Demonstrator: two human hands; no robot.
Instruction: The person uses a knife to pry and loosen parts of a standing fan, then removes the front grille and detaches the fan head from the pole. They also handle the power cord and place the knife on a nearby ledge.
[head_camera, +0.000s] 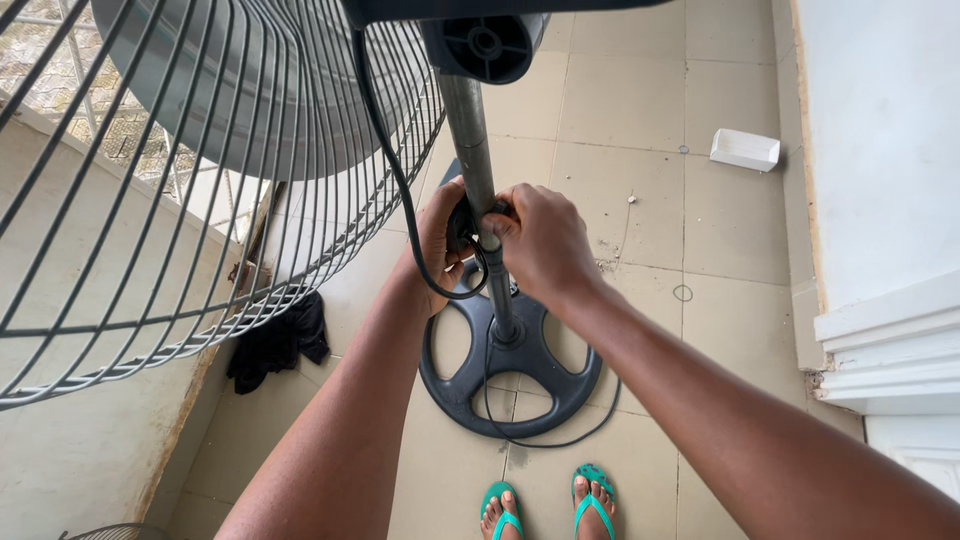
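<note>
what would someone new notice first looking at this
First, the big wire fan cage filling the upper left, with grey blades behind it. Next, both hands at the middle of the fan pole: the left hand and right hand close around a black collar with the black cord looping past. Below sit the round dark base on the tiled floor and feet in green flip-flops.

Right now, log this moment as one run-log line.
left hand: on black collar knob | right hand: gripping same knob at fan pole | cord: hanging loose | base: on tiled floor
</note>
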